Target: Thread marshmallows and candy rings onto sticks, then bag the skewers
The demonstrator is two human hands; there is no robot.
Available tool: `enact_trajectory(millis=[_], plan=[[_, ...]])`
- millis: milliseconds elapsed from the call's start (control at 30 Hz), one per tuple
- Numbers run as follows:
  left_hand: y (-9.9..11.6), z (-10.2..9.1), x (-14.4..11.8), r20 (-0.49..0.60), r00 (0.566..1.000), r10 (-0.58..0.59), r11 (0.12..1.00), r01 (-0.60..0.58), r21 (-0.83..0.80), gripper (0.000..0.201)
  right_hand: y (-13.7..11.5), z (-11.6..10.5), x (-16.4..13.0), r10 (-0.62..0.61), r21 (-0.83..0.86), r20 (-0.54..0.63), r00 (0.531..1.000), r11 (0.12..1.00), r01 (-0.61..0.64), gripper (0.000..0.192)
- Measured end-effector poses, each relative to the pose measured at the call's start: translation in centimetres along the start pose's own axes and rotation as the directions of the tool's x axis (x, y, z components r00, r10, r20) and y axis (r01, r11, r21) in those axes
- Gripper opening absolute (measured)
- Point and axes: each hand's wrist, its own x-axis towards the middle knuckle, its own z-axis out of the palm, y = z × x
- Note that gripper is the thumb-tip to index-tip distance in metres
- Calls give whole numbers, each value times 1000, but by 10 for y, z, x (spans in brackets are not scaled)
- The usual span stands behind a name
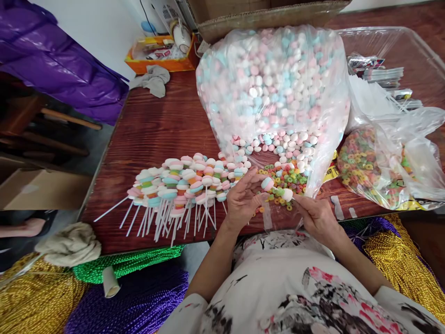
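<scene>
The left hand (243,197) is pinching a pink-and-blue round marshmallow (267,183) while the right hand (314,215) is gripping a thin white stick (291,196) tipped with a white marshmallow (both near the table's (153,130) near edge), keeping finished skewers (177,190) fanned left, clear of the loose sweets.

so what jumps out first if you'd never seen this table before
A huge clear bag of pastel marshmallows fills the table's middle, spilling toward the person. Left of it lies a fanned pile of finished marshmallow skewers on white sticks. At the near edge, the left hand and right hand hold a marshmallow stick over loose cereal rings.
</scene>
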Motion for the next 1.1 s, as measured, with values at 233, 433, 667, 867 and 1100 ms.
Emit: enact_trajectory(millis=[233, 433, 667, 867, 1100], plan=[[-8, 12, 1, -28, 990, 141, 980, -135, 145, 27, -15, -17, 2, -99, -358, 49, 994, 927, 110, 34], [-14, 26, -10, -44, 981, 190, 964, -178, 199, 28, -21, -17, 0, -110, -314, 5, 994, 943, 106, 32], [-14, 45, -14, -256, 961, -101, 989, 70, -129, 29, -11, 13, 0, -74, 84, -116, 991, 993, 84, 31], [-18, 50, -18, -281, 893, -352, 903, 245, -353, 29, -7, 12, 4, -39, 137, -217, 975, 988, 70, 29], [-18, 59, -24, -221, 904, -365, 880, 258, -399, 31, -6, 19, 5, -75, 74, -204, 976, 993, 91, 26]])
